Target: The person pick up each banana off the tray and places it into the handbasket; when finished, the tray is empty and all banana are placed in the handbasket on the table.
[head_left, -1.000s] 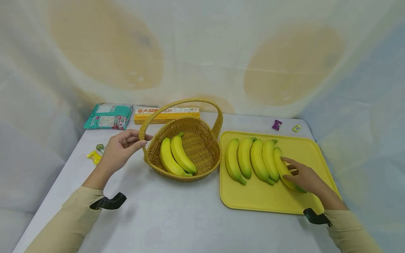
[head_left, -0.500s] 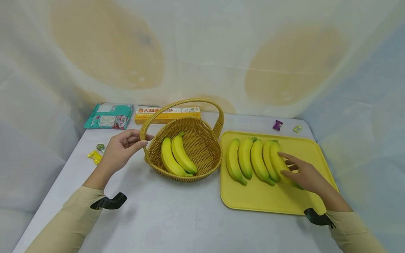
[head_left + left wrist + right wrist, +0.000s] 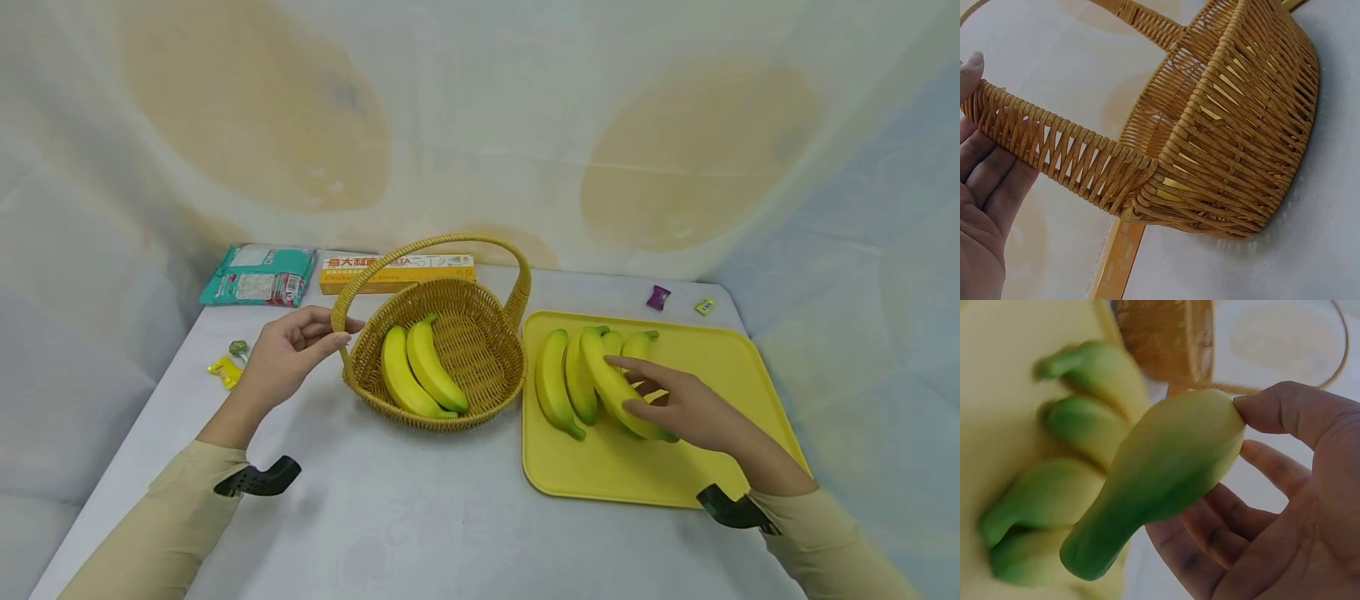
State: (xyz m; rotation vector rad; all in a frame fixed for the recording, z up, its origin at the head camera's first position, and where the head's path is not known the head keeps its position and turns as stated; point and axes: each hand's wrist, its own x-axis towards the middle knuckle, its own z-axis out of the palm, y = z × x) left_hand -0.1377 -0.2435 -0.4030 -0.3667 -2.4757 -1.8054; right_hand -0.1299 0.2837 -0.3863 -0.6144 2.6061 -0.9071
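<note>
A banana (image 3: 617,387) is pinched between the thumb and fingers of my right hand (image 3: 686,408), raised over the yellow tray (image 3: 600,475). In the right wrist view the held banana (image 3: 1160,462) points its green end toward the camera. Below it several bananas (image 3: 553,383) lie side by side on the tray, some partly hidden. My left hand (image 3: 281,354) holds the handle of the wicker basket (image 3: 480,350) at its left side. The left wrist view shows the thumb and fingers about that handle (image 3: 1066,140). Two bananas (image 3: 420,371) lie in the basket's left half.
Behind the basket stands a pasta box (image 3: 397,275), with a teal packet (image 3: 258,277) to its left. A yellow candy (image 3: 225,372) and a lollipop (image 3: 238,348) lie left of my left hand. Purple (image 3: 658,297) and green (image 3: 705,307) candies lie behind the tray.
My right hand has lifted the rightmost banana from the tray and carried it left over the others. My left hand and the basket have stayed in place.
</note>
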